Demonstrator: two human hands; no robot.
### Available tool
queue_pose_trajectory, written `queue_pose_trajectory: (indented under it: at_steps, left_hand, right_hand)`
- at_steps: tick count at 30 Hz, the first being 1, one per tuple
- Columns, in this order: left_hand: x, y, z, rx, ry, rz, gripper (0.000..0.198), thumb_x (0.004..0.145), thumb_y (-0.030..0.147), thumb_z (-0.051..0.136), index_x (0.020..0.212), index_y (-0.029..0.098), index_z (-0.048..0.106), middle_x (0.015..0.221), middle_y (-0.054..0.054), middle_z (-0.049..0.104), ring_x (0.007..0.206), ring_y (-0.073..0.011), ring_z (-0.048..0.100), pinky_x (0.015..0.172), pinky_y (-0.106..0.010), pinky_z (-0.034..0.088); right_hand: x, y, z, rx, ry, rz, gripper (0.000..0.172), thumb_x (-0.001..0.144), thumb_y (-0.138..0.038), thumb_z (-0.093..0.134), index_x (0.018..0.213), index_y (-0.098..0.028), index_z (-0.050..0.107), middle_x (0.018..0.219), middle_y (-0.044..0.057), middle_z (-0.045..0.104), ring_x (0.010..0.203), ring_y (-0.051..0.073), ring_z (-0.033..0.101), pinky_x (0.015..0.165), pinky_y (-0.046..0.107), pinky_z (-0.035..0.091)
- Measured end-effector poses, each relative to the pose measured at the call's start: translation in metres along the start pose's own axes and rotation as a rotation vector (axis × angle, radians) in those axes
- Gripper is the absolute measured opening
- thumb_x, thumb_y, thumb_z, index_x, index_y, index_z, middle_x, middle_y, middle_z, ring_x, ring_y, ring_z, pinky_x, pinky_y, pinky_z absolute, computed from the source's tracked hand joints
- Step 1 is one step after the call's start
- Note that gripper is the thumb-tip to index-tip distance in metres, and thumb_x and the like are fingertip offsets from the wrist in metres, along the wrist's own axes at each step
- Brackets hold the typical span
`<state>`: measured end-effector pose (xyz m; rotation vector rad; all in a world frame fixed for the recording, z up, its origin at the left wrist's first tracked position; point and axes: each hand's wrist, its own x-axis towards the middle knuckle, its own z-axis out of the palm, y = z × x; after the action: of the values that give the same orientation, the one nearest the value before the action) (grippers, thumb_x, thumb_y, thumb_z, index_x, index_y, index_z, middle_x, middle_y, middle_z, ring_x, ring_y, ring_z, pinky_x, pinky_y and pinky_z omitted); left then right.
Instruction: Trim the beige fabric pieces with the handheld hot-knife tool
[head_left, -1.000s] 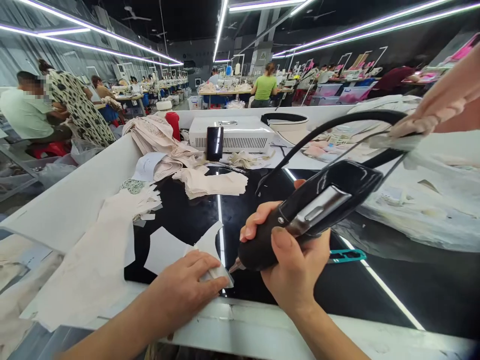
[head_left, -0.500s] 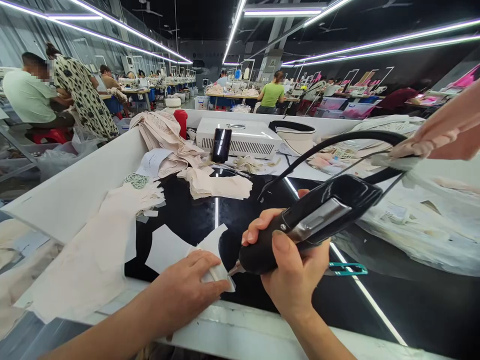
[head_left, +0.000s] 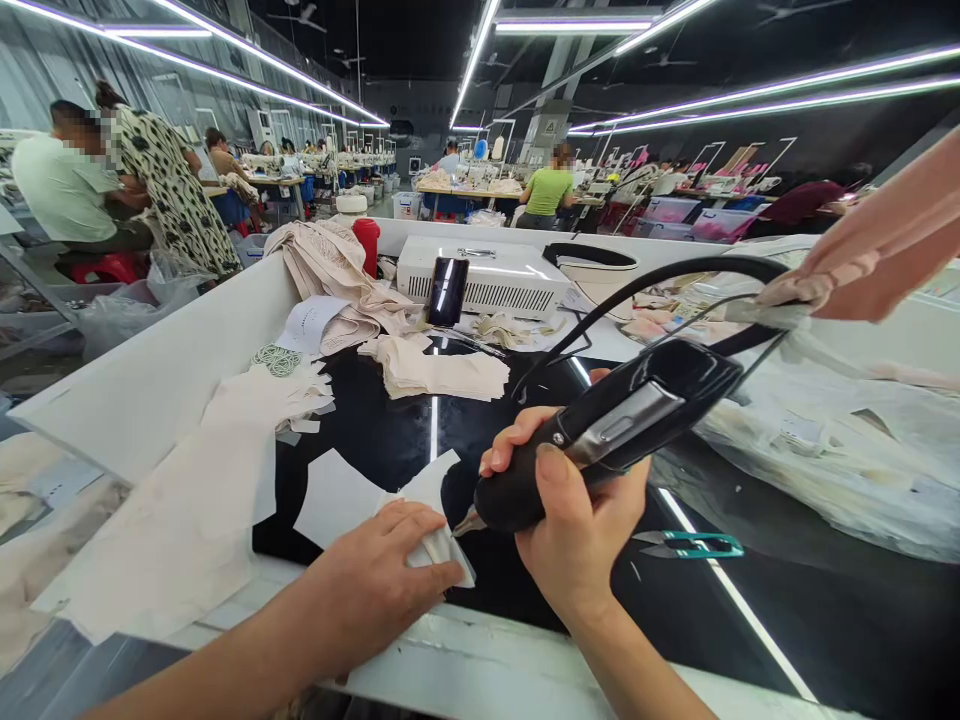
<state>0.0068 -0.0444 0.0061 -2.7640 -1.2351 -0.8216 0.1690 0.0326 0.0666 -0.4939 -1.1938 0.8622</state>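
Observation:
My left hand (head_left: 375, 575) is closed over a small folded white fabric piece (head_left: 435, 480), thumb on its near right corner, and presses it on the black tabletop (head_left: 390, 425). Another white piece (head_left: 337, 495) lies flat beside it, partly under my fingers. My right hand (head_left: 585, 545) is wrapped round a black corded handheld tool (head_left: 517, 490) with a silver lever along its top. Its narrow metal tip points left, at the fabric's right edge; whether it touches cannot be made out. Teal thread snips (head_left: 705, 545) lie to the right of my right hand.
Cream fabric pieces (head_left: 442, 370) are stacked ahead, more (head_left: 187, 480) at left. A white vented box (head_left: 487, 275) stands behind with a phone (head_left: 448, 290) against it. The tool's cable (head_left: 637, 288) loops toward hanging pink cloth (head_left: 862, 250). A plastic bag (head_left: 840, 460) lies right.
My right hand has shifted the tool slightly left and its tip a little up along the fabric edge. More of the thread snips shows. The left hand has hardly moved.

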Motion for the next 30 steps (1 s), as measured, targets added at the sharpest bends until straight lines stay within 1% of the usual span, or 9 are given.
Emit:
queue_pose_trajectory:
  at_steps: [4, 7, 9, 11, 14, 17, 21, 25, 30]
  left_hand:
    - [-0.008, 0.014, 0.008, 0.084, -0.011, -0.027, 0.03, 0.097, 0.022, 0.071, 0.127, 0.02, 0.066, 0.134, -0.02, 0.067, 0.125, -0.0331, 0.067, 0.103, -0.05, 0.061]
    - [-0.017, 0.029, 0.017, 0.16, 0.007, -0.007, 0.048, 0.096, 0.041, 0.075, 0.134, 0.016, 0.061, 0.137, -0.025, 0.067, 0.13, -0.0362, 0.065, 0.102, -0.048, 0.061]
    - [-0.02, 0.037, 0.017, 0.195, 0.021, 0.027, 0.051, 0.098, 0.046, 0.072, 0.135, 0.013, 0.06, 0.134, -0.023, 0.069, 0.129, -0.0347, 0.066, 0.104, -0.044, 0.06]
    - [-0.019, 0.039, 0.012, 0.209, 0.043, 0.057, 0.042, 0.103, 0.041, 0.065, 0.131, 0.01, 0.062, 0.129, -0.02, 0.072, 0.126, -0.0302, 0.067, 0.109, -0.04, 0.057]
    - [-0.009, 0.033, -0.002, 0.182, 0.056, 0.069, 0.024, 0.109, 0.024, 0.053, 0.12, 0.008, 0.066, 0.118, -0.016, 0.075, 0.115, -0.0243, 0.071, 0.108, -0.035, 0.057]
    - [0.0, 0.018, -0.013, 0.12, -0.004, 0.07, 0.022, 0.11, 0.017, 0.047, 0.115, 0.009, 0.066, 0.112, -0.014, 0.075, 0.106, -0.0237, 0.073, 0.1, -0.036, 0.062]
    - [-0.001, -0.002, -0.018, 0.082, -0.062, 0.057, 0.024, 0.112, 0.018, 0.041, 0.115, 0.012, 0.065, 0.115, -0.013, 0.073, 0.108, -0.0239, 0.073, 0.095, -0.036, 0.064]
    - [-0.007, -0.012, -0.019, 0.059, -0.088, 0.026, 0.028, 0.113, 0.02, 0.038, 0.123, 0.015, 0.063, 0.12, -0.012, 0.072, 0.109, -0.0229, 0.073, 0.088, -0.034, 0.067]
    - [-0.009, -0.016, -0.019, 0.104, -0.092, 0.078, 0.026, 0.111, 0.018, 0.042, 0.123, 0.013, 0.064, 0.126, -0.014, 0.071, 0.117, -0.0269, 0.072, 0.099, -0.043, 0.065]
  right_hand:
    - [-0.002, -0.004, -0.002, 0.002, -0.012, 0.021, 0.025, 0.091, -0.033, 0.075, 0.102, -0.028, 0.053, 0.083, -0.005, 0.065, 0.057, 0.013, 0.062, 0.054, 0.029, 0.058]
    - [-0.006, -0.01, -0.005, 0.047, -0.023, 0.039, 0.027, 0.091, -0.034, 0.078, 0.107, -0.029, 0.057, 0.083, -0.004, 0.065, 0.057, 0.013, 0.064, 0.052, 0.029, 0.058]
    - [-0.009, -0.014, -0.008, 0.061, -0.027, 0.043, 0.037, 0.09, -0.036, 0.079, 0.119, -0.032, 0.057, 0.083, -0.005, 0.065, 0.057, 0.014, 0.064, 0.05, 0.029, 0.058]
    - [-0.011, -0.017, -0.009, 0.06, -0.03, 0.04, 0.049, 0.089, -0.038, 0.081, 0.13, -0.034, 0.054, 0.082, -0.005, 0.065, 0.056, 0.015, 0.063, 0.049, 0.03, 0.058]
    - [-0.014, -0.019, -0.01, 0.06, -0.034, 0.038, 0.041, 0.088, -0.04, 0.081, 0.12, -0.031, 0.056, 0.083, -0.004, 0.065, 0.056, 0.015, 0.064, 0.05, 0.03, 0.057]
    - [-0.015, -0.017, -0.01, 0.075, -0.043, 0.033, 0.032, 0.09, -0.038, 0.081, 0.107, -0.029, 0.056, 0.083, -0.004, 0.066, 0.057, 0.013, 0.064, 0.052, 0.028, 0.057]
    - [-0.016, -0.015, -0.008, 0.1, -0.043, 0.017, 0.032, 0.091, -0.036, 0.079, 0.108, -0.028, 0.054, 0.084, -0.004, 0.067, 0.057, 0.012, 0.064, 0.051, 0.027, 0.057]
    - [-0.017, -0.017, -0.007, 0.104, -0.037, 0.022, 0.038, 0.091, -0.036, 0.08, 0.114, -0.03, 0.05, 0.083, -0.005, 0.068, 0.056, 0.012, 0.064, 0.05, 0.026, 0.057]
    - [-0.019, -0.019, -0.006, 0.053, -0.03, 0.048, 0.034, 0.091, -0.032, 0.076, 0.112, -0.03, 0.049, 0.085, -0.004, 0.066, 0.058, 0.013, 0.064, 0.053, 0.028, 0.059]
